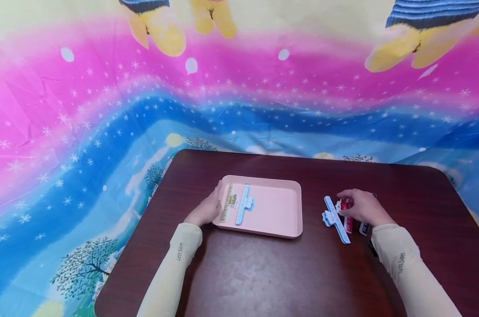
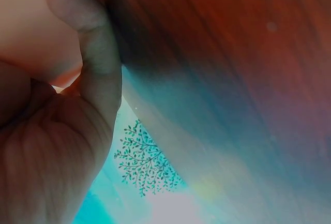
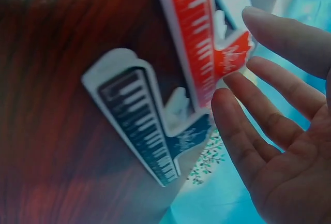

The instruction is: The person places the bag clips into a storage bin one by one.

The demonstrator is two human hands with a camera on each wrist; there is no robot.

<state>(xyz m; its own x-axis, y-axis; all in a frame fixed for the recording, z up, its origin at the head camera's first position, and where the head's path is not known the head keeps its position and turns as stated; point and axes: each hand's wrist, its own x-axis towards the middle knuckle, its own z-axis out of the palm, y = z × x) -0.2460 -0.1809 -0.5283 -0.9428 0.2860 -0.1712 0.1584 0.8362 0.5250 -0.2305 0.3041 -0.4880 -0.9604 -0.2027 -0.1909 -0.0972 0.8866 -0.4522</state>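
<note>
So your desk (image 1: 239,281) is dark reddish-brown with visible wood grain, rounded far corners and a hazy patch of glare toward your side. Left of its middle you've got a shallow pink tray (image 1: 259,233) sitting flat. Well apart from that, over on the right, there's a little bunch of piano-key clips. The pale blue clip (image 1: 336,221) lies slanted, closest to the tray. Just beside it is the red clip (image 1: 348,225), partly hidden under your right hand (image 1: 363,207). Then there's a dark clip (image 3: 142,120) with white edging, lying near the red one, mostly covered from your head view.
</note>
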